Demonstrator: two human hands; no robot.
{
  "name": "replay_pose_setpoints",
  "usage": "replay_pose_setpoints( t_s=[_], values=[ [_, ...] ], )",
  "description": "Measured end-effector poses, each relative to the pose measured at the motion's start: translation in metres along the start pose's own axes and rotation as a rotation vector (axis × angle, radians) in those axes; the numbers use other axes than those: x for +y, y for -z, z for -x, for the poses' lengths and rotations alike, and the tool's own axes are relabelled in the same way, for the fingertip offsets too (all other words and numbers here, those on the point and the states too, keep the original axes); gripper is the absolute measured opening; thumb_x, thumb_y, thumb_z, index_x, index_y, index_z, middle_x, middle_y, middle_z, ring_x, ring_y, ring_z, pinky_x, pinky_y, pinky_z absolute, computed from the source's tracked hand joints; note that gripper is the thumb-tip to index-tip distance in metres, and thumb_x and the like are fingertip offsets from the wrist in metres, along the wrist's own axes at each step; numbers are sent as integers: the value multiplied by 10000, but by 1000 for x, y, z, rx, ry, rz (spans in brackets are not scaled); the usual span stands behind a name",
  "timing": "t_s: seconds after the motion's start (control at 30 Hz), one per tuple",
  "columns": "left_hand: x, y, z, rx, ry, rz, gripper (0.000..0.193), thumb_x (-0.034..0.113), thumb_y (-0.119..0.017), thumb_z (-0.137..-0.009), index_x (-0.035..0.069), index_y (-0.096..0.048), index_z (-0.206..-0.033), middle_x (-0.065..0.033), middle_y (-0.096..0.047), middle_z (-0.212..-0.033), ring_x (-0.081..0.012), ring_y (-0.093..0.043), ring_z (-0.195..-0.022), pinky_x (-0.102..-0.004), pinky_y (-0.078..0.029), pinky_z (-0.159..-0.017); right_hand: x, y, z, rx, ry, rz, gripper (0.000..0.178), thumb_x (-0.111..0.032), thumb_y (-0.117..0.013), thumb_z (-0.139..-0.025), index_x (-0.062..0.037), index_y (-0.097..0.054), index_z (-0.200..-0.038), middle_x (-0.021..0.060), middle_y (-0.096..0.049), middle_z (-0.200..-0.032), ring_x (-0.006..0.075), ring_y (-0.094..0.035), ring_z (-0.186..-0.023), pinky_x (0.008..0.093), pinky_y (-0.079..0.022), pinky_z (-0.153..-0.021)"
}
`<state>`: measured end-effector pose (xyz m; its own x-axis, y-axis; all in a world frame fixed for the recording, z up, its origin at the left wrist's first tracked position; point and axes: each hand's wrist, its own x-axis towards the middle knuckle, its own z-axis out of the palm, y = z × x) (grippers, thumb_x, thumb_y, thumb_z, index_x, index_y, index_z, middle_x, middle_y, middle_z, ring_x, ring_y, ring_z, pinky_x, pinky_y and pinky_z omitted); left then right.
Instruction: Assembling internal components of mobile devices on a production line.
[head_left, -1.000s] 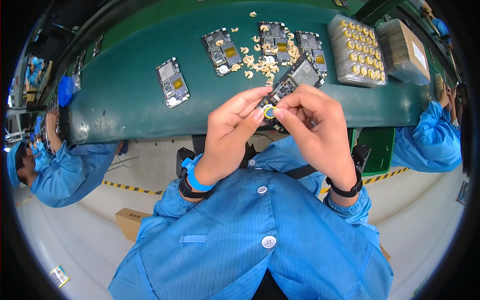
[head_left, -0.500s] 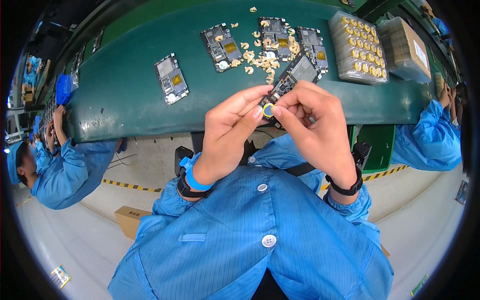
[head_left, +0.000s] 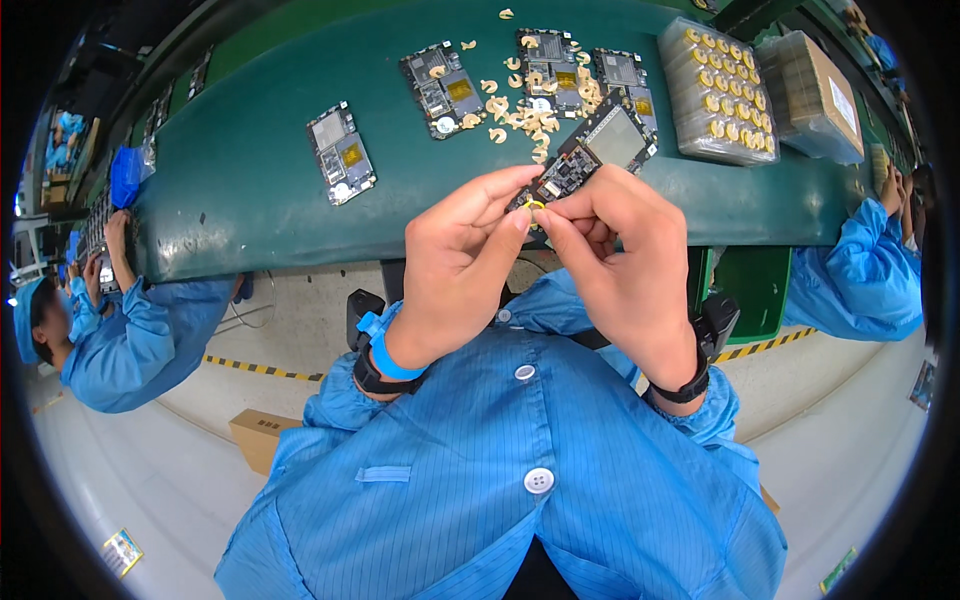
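Close in front of me, at the bench's near edge, my left hand is closed on the near end of a dark circuit board. The board slants away to the upper right, its broad pale metal shield facing up. Between the thumb and fingers of my right hand is a small yellow-rimmed coin cell, pinched at the board's near end. My left thumb tip also meets the coin cell. Fingertips cover much of it, so whether it touches the board cannot be told.
Similar boards lie on the green bench. Beige C-shaped scraps are scattered beyond my hands. Stacked clear trays of yellow-rimmed discs stand at right, beside a plastic-wrapped carton. Co-workers sit left and right.
The board has turned so that more of its face shows, and its far end reaches further right. The coin cell has tipped from face-up to nearly edge-on. Both hands keep their grip.
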<state>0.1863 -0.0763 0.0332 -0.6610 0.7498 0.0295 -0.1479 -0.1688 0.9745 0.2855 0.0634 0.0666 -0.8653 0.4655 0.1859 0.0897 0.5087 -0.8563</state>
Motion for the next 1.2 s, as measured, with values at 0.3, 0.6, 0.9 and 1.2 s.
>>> replay_pose_setpoints(
  t_s=[0.3,0.6,0.9,1.2],
  values=[
    [3,0,-1,-6,-18,19,378,-5,-559,-1052,-115,-528,-1413,-213,-654,-1329,-217,-661,-1197,-340,-577,-993,4,-6,1,62,62,-23,84,26,-749,-875,-3,-672,-860,75,-565,-786,163,-600,-567,298,-447,-504],
    [-2,1,-3,10,-12,135,341,-51,-558,-1038,-118,-559,-1373,-181,-683,-1286,-178,-660,-1166,-288,-559,-967,9,-17,3,147,102,-40,90,22,-758,-866,-13,-677,-882,91,-562,-797,199,-557,-580,338,-429,-528],
    [-31,9,-9,316,4,170,283,12,-608,-1039,-77,-602,-1308,-132,-724,-1222,-138,-710,-1045,-253,-603,-811,36,-37,6,143,-241,-328,248,-157,-810,-918,-10,-618,-863,13,-558,-646,49,-466,-559,258,-371,-494],
    [-15,48,-51,182,-57,-25,412,67,-559,-1063,-57,-486,-1449,-233,-595,-1440,-300,-579,-1356,-406,-506,-1096,112,46,-246,289,-217,309,319,-256,-757,-967,53,-680,-961,102,-702,-690,163,-701,-591,320,-535,-573]
  ],
)
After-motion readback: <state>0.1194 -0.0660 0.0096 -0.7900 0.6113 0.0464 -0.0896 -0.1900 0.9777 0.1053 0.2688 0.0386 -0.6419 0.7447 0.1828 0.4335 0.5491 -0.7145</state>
